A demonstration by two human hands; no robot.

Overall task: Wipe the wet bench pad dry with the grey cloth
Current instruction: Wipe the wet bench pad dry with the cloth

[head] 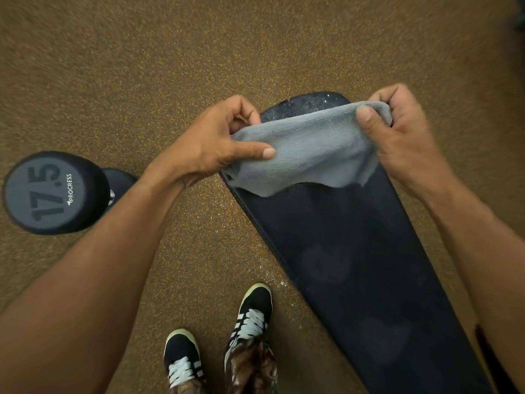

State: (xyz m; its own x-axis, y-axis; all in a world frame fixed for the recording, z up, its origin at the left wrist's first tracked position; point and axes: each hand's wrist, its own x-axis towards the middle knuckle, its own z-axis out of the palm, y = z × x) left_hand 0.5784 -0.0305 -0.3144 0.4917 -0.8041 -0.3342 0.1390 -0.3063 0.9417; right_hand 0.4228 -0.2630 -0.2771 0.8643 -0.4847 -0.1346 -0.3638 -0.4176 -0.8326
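Grey cloth [306, 149]: stretched between both hands above the far part of the black bench pad [355, 265], lower edge hanging loose close over the pad's surface; whether touching it, cannot tell. Gripped at its left end by the left hand [210, 143], thumb flat on top, fingers curled underneath. Gripped at its right end by the right hand [403, 137], thumb pressed on the front, fingers curled round the bunched top corner. Beyond the cloth, fine droplets [306, 102] on the pad's rounded far end; nearer part dull, with faint smudges. Left of the pad, on the speckled brown floor [142, 66], a dumbbell [54, 191], end face marked 17.5 turned toward the camera. At the bottom, two black shoes [255, 314] with white laces, near the pad's left edge.
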